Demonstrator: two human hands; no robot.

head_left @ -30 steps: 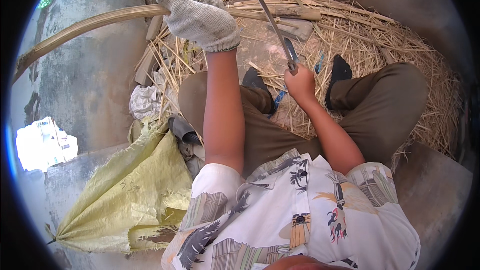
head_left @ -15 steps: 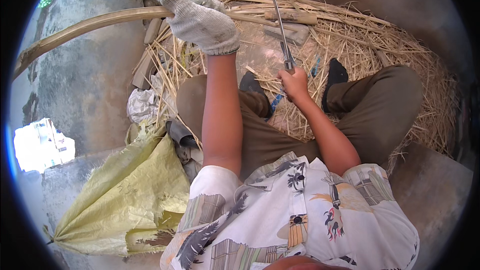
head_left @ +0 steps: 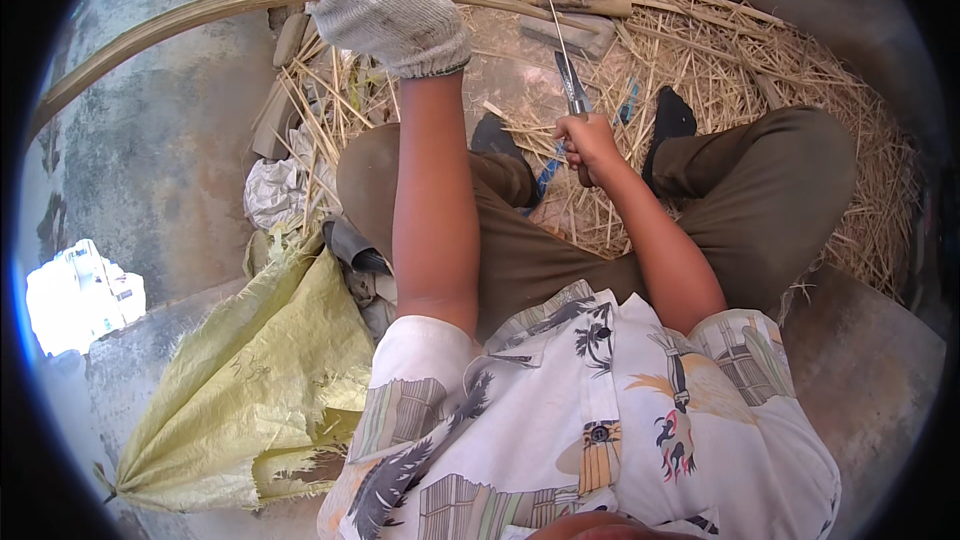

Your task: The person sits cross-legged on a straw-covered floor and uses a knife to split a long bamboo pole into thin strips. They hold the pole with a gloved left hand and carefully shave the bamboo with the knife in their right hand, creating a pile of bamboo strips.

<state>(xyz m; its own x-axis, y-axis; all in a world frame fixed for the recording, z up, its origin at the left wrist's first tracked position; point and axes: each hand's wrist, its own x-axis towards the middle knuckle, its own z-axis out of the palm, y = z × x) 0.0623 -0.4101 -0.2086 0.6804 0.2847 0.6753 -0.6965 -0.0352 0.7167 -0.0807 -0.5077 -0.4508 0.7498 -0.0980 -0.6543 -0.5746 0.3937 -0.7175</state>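
My left hand (head_left: 385,15), in a grey-white knitted glove, is closed around a long, curved strip of split bamboo or wood (head_left: 190,12). The strip sweeps down to the far left, and its thinner end runs right, past the glove, behind the blade. Bare, my right hand (head_left: 592,148) grips the handle of a long knife (head_left: 566,68). Its narrow blade points up and away from me, crossing in front of the strip's right end in this view; I cannot tell whether they touch. The handle's butt shows below my fist.
Pale shavings (head_left: 800,130) and long strips lie in a heap ahead and to the right. A grey block (head_left: 570,35) and a wooden piece (head_left: 600,3) lie beyond the knife. At left are a yellow woven sack (head_left: 250,370) and crumpled white material (head_left: 272,192).
The view has tipped, so the scene sits higher. My left hand has shifted slightly left and away with the strip. The knife has come back a little toward me, and its handle butt now shows.
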